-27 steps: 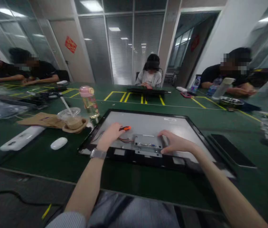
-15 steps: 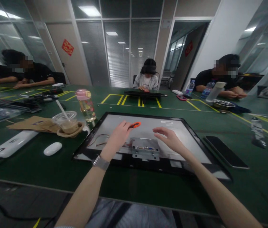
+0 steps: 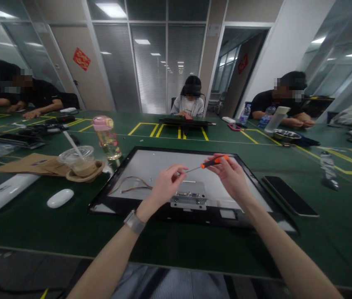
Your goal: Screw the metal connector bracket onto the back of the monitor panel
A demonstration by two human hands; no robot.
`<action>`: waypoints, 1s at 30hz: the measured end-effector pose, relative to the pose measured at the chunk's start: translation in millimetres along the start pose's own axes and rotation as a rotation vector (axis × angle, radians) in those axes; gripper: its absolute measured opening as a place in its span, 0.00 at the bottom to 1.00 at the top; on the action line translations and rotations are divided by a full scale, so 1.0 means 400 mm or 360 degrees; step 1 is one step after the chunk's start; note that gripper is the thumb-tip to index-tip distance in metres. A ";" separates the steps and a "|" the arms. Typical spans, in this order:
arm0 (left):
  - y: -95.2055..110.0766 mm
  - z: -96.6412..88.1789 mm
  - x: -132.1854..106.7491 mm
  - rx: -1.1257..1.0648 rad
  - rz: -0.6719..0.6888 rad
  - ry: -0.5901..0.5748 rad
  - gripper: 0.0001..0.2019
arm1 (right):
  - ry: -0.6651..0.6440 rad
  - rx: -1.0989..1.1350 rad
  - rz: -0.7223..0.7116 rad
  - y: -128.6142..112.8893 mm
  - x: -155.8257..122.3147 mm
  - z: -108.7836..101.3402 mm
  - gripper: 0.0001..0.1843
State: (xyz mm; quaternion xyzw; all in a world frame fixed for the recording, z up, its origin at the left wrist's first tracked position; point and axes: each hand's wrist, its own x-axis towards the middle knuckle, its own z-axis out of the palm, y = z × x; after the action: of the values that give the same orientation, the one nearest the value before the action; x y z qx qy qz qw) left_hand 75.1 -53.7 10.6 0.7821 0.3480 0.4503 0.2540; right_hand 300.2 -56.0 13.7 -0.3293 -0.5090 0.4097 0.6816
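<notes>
An orange-and-black screwdriver [image 3: 214, 161] is held across the middle, its shaft pointing left. My right hand [image 3: 230, 176] is closed on its handle. The thumb and fingers of my left hand [image 3: 168, 182] are pinched at the tip of the shaft; whether a small part is also there cannot be seen. Under both hands lies a flat display panel [image 3: 138, 164] with a black frame, pale back side up. A metal box with ports [image 3: 199, 189] sits on its near half, partly covered by my left hand. Thin wires [image 3: 129, 179] run out to the left.
Left of the panel are a white mouse [image 3: 60, 198], a plastic drink cup [image 3: 80, 160] in a cardboard holder and a pink-lidded bottle [image 3: 105, 137]. A black phone [image 3: 289, 195] lies to the right. Several people sit around the green table [image 3: 169, 247].
The screwdriver has passed from my left hand to my right, which has closed on the handle. My left hand has moved right, to the shaft's tip. The view has shifted slightly.
</notes>
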 end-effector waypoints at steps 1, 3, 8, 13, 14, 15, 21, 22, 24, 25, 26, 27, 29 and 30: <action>-0.002 -0.005 0.003 -0.0011 -0.0017 0.0037 0.09 | 0.0080 0.0005 -0.0061 -0.011 0.009 -0.014 0.14; -0.009 -0.015 0.009 0.0038 -0.0065 0.0137 0.09 | 0.0218 -0.0051 -0.0151 -0.028 0.022 -0.040 0.15; -0.046 -0.039 0.016 0.0481 -0.0144 0.0089 0.11 | 0.0233 -0.0403 -0.0318 -0.048 0.011 -0.044 0.15; -0.069 -0.064 0.008 0.1138 -0.0304 -0.0316 0.16 | 0.0073 -0.0494 -0.0287 -0.046 -0.028 0.014 0.13; -0.069 -0.067 0.006 0.1185 -0.0335 -0.0361 0.17 | 0.0042 -0.0507 -0.0265 -0.044 -0.034 0.023 0.13; -0.068 -0.070 0.006 0.1213 -0.0362 -0.0387 0.17 | 0.0015 -0.0512 -0.0246 -0.042 -0.038 0.029 0.13; -0.054 -0.073 0.007 0.1263 -0.0449 -0.0487 0.17 | -0.0079 -0.0503 -0.0161 -0.028 -0.046 0.036 0.13; -0.052 -0.072 0.007 0.1263 -0.0448 -0.0500 0.17 | -0.0090 -0.0510 -0.0147 -0.026 -0.046 0.036 0.13; -0.053 -0.071 0.007 0.1259 -0.0439 -0.0507 0.17 | -0.0107 -0.0530 -0.0123 -0.024 -0.046 0.035 0.13; -0.054 -0.071 0.007 0.1252 -0.0435 -0.0504 0.17 | -0.0113 -0.0541 -0.0117 -0.023 -0.047 0.035 0.13; -0.055 -0.071 0.007 0.1245 -0.0434 -0.0498 0.16 | -0.0116 -0.0552 -0.0113 -0.021 -0.047 0.035 0.13; -0.057 -0.071 0.007 0.1238 -0.0435 -0.0494 0.16 | -0.0117 -0.0561 -0.0111 -0.020 -0.047 0.034 0.13; -0.061 -0.072 0.007 0.1223 -0.0437 -0.0489 0.16 | -0.0118 -0.0570 -0.0110 -0.018 -0.047 0.034 0.13; -0.063 -0.072 0.006 0.1216 -0.0435 -0.0486 0.16 | -0.0119 -0.0566 -0.0111 -0.017 -0.047 0.034 0.13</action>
State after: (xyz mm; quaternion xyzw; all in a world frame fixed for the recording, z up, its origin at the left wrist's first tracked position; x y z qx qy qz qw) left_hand 42.8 -33.6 7.5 0.8242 0.5485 0.1306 0.0523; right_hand 285.9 -75.5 15.3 -0.4114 -0.6096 0.3013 0.6069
